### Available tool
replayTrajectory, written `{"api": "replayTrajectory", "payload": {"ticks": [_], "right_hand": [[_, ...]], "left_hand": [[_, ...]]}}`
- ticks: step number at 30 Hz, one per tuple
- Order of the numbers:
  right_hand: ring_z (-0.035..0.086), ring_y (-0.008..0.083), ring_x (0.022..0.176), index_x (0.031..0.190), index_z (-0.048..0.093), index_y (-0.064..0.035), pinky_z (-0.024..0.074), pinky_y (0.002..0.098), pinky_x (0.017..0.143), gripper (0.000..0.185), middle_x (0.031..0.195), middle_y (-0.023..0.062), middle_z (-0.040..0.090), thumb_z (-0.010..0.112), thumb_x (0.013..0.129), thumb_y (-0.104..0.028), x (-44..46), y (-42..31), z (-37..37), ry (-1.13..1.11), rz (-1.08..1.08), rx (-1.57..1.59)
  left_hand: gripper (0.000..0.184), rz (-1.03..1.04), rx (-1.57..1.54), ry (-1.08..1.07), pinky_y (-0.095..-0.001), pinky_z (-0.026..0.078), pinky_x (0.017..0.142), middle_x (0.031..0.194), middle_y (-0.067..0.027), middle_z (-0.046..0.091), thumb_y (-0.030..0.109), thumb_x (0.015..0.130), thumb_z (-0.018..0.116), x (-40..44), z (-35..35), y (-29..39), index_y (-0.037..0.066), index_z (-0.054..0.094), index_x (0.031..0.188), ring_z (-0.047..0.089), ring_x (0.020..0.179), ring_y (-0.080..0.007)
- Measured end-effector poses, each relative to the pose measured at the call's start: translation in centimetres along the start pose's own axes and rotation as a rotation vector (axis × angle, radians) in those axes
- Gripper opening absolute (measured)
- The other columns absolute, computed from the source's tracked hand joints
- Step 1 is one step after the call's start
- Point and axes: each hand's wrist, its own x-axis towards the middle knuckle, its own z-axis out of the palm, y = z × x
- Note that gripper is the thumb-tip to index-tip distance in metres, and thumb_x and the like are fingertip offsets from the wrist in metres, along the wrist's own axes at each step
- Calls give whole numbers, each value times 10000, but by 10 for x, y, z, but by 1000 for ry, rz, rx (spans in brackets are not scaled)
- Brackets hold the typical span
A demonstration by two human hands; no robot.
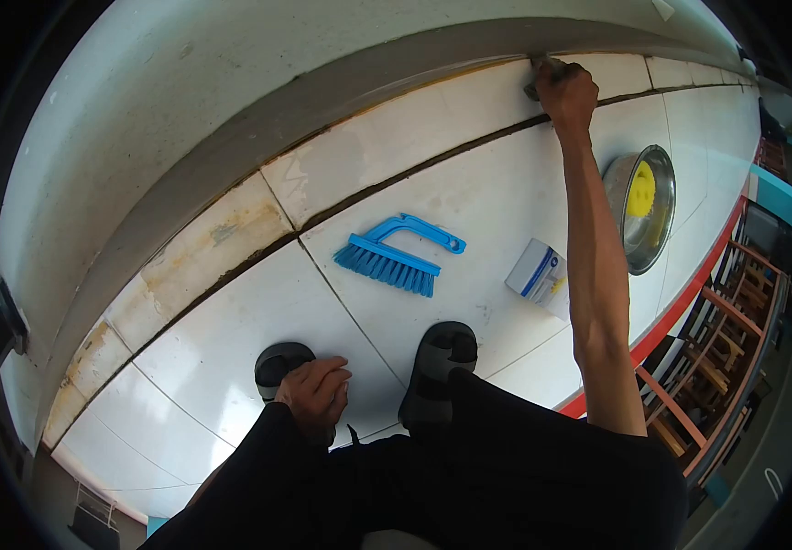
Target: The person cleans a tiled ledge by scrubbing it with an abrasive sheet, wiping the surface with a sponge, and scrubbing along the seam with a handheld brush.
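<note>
My right hand [568, 94], at the end of the outstretched arm, is closed on a dark grey scouring pad [533, 90]. It presses the pad to the white tile strip [414, 119] along the foot of the wall. Only the pad's edges show past my fingers. My left hand [313, 391] hangs over my left knee, above the left sandal, with its fingers loosely bent and holding nothing. Between the hands, a blue scrub brush [387, 261] lies on the floor tiles, bristles toward me. Stains mark the strip's left part [217, 229].
A metal bowl [657, 243] with a yellow sponge [641, 190] in it stands right of my forearm. A small white-and-blue box [535, 272] lies left of the forearm. Beyond the red floor edge [689, 310] are stacked wooden furniture pieces [712, 367]. The pale wall [176, 101] curves along the far side.
</note>
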Motion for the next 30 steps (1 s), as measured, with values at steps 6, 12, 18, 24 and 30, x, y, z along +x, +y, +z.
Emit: {"api": "replayTrajectory", "payload": {"ticks": [6, 12, 18, 24, 30], "right_hand": [[678, 430, 760, 770, 666, 75, 542, 457, 724, 380, 745, 275, 669, 695, 803, -302, -10, 12, -12, -100, 13, -9], [671, 434, 779, 764, 673, 63, 539, 454, 738, 392, 761, 273, 671, 692, 802, -327, -2, 13, -5, -63, 30, 29], [675, 319, 980, 1153, 656, -16, 539, 390, 822, 354, 1025, 173, 693, 705, 824, -138, 8, 54, -48, -283, -189, 359], [639, 316, 1024, 1124, 649, -40, 542, 374, 859, 323, 1135, 132, 652, 668, 809, 26, 7, 35, -63, -130, -633, -20], [608, 289, 982, 1001, 658, -72, 540, 388, 832, 214, 1051, 88, 635, 635, 800, -3, 11, 39, -24, 9, -762, -123]], "left_hand": [[191, 92, -11, -81, -355, 570, 698, 1018, -112, 638, 8, 738, 685, 4, -8, -5, 25, 626, 919, 673, 822, -258], [195, 32, 24, -42, -348, 524, 720, 996, -64, 672, 42, 671, 706, 6, -8, 3, 75, 654, 856, 661, 824, -235], [198, 60, 7, -76, -354, 569, 720, 1038, -101, 630, 9, 740, 685, 1, -9, -2, 30, 627, 928, 668, 848, -252], [202, 71, -17, -72, -363, 541, 706, 1013, -93, 657, 15, 699, 694, 1, -7, -5, 49, 645, 892, 669, 822, -254], [194, 69, -11, -59, -361, 549, 706, 1008, -106, 656, 1, 711, 690, -2, -4, -6, 32, 641, 897, 672, 827, -260]]}}
